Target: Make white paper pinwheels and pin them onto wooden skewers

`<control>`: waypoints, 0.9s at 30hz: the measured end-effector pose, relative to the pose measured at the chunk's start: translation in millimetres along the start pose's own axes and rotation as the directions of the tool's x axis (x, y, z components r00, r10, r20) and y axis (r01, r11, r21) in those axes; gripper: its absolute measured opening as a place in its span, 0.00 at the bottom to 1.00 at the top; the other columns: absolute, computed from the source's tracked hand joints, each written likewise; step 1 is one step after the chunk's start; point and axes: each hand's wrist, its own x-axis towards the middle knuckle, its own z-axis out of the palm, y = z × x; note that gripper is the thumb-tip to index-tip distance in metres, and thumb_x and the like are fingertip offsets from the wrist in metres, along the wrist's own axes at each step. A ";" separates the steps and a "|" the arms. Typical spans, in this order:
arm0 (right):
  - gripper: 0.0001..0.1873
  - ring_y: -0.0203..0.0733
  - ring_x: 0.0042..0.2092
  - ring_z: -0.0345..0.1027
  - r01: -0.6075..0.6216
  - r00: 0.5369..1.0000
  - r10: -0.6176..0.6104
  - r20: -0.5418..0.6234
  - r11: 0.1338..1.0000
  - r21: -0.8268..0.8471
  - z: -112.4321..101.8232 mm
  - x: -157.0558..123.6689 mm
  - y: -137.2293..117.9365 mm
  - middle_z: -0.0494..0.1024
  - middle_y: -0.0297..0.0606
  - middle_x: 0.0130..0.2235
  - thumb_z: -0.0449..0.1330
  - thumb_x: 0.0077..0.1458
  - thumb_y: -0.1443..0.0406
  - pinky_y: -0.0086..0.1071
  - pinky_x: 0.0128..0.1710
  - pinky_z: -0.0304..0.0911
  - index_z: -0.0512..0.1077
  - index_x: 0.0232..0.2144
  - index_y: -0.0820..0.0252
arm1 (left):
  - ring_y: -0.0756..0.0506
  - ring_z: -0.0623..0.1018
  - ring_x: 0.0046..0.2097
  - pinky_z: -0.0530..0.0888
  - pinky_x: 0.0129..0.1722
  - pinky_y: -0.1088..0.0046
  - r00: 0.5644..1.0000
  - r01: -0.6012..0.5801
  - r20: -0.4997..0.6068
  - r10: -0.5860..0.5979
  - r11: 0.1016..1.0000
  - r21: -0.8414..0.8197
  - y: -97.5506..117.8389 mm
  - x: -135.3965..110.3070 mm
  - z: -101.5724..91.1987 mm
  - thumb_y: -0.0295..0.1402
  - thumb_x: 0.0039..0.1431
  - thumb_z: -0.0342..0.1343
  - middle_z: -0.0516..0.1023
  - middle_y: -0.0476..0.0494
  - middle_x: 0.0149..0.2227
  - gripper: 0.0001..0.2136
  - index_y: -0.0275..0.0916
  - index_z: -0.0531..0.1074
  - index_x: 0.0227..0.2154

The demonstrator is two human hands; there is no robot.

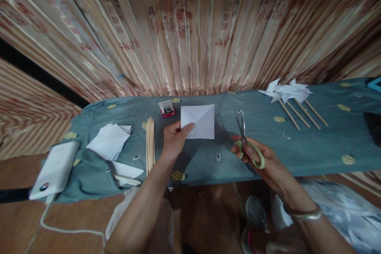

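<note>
My left hand (176,135) pinches a white square of paper (201,124) by its left edge, thumb on top. A diagonal crease runs across the sheet. To its right, my right hand (256,154) has its fingers in the light green handles of a pair of scissors (243,129). The blades point up and away, slightly apart, and do not touch the paper. Beside my left hand lie a bundle of thin wooden sticks (150,143) and a small red and white box (167,108) of metal pins or tacks.
Several paper pinwheels (287,91) on sticks lie at the right of the green cloth-covered table (202,168). A stack of white paper (110,141), a hammer-like tool (125,178) and a white power bank (56,168) with a cable are left. A curtain (190,39) hangs behind.
</note>
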 end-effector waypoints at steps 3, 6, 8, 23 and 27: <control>0.29 0.36 0.30 0.68 0.008 0.989 0.000 0.145 0.998 -0.060 6.8 -4.3 3.7 0.79 0.38 0.31 0.69 0.43 0.47 0.30 0.29 0.66 0.78 0.43 0.58 | 0.51 0.73 0.25 0.69 0.28 0.74 1.000 -0.015 -0.012 0.015 1.000 -0.011 1.9 2.7 -1.8 0.37 0.36 0.70 0.79 0.49 0.25 0.14 0.35 0.81 0.27; 0.26 0.37 0.31 0.68 -0.008 0.963 0.047 0.266 0.990 -0.144 8.1 -5.0 11.3 0.77 0.36 0.30 0.70 0.44 0.51 0.31 0.32 0.66 0.79 0.44 0.57 | 0.50 0.73 0.26 0.70 0.29 0.73 1.000 -0.011 0.004 0.011 1.000 0.017 0.4 4.2 -2.6 0.38 0.37 0.70 0.79 0.48 0.25 0.14 0.35 0.81 0.26; 0.24 0.37 0.32 0.67 -0.007 0.946 0.069 0.315 0.981 -0.193 6.4 -4.4 15.5 0.76 0.35 0.30 0.70 0.46 0.53 0.31 0.31 0.66 0.78 0.44 0.57 | 0.49 0.74 0.27 0.70 0.29 0.72 1.000 -0.008 0.020 0.007 0.999 0.044 -1.2 5.0 -2.2 0.39 0.38 0.69 0.79 0.48 0.25 0.14 0.34 0.81 0.26; 0.24 0.32 0.27 0.62 -0.082 0.922 0.134 0.364 0.985 -0.154 -0.8 -1.1 22.8 0.72 0.31 0.26 0.70 0.46 0.54 0.28 0.26 0.62 0.79 0.45 0.59 | 0.50 0.72 0.25 0.67 0.26 0.75 0.990 -0.059 0.135 0.030 0.974 0.217 -13.5 5.0 8.2 0.39 0.43 0.67 0.75 0.51 0.21 0.11 0.35 0.79 0.23; 0.24 0.32 0.27 0.62 -0.081 0.926 0.129 0.356 0.986 -0.147 -0.4 -1.0 23.0 0.71 0.31 0.26 0.70 0.46 0.55 0.28 0.26 0.62 0.79 0.45 0.60 | 0.50 0.71 0.25 0.67 0.25 0.75 0.990 -0.070 0.134 0.040 0.972 0.223 -14.5 4.5 8.9 0.38 0.44 0.67 0.75 0.51 0.21 0.10 0.35 0.78 0.22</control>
